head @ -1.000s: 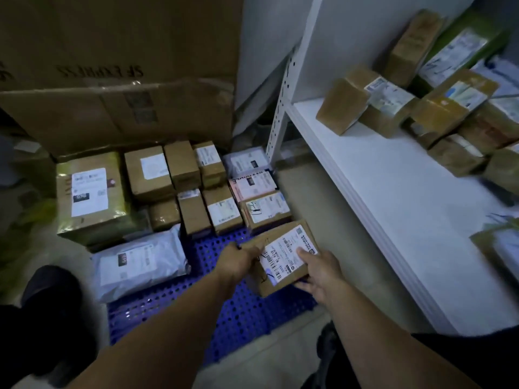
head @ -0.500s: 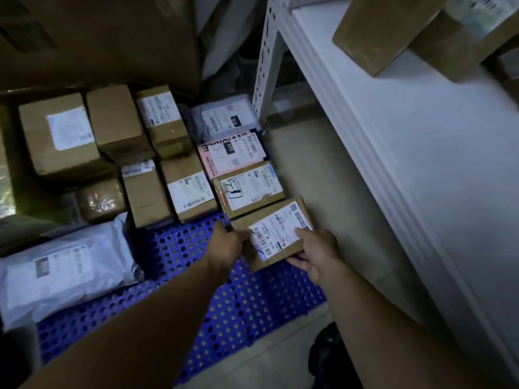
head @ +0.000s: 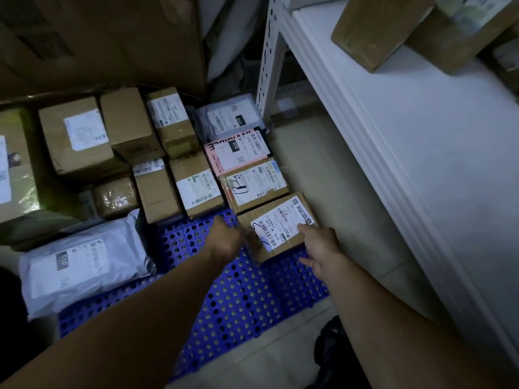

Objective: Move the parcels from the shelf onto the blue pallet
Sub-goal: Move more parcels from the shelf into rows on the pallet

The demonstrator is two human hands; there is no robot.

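Parcel (head: pixel 276 224) on pallet (head: pixel 238 299) btwn L grip (head: pixel 226 240), R grip (head: pixel 320 248); touches both.

Head-cam view, dim light: a person's two arms, bare from the wrists to the frame's lower edge. The broad, smooth left forearm (head: pixel 146 318) narrows toward the wrist; the right forearm (head: pixel 379 310) is about as thick & just as plain. The bare left hand (head: pixel 227 240) shows its rounded back & knuckles, w/ most fingers hidden from the cam. The bare right hand (head: pixel 320 248) shows a thumb & short fingers, tips blurred. Btwn the arms, low in frame, sits a black rounded shape (head: pixel 334 352) w/ a matte, creased surface: clothing or a shoe, can't tell which. A dark patch (head: pixel 8 299) at the far L edge is too dim to identify.
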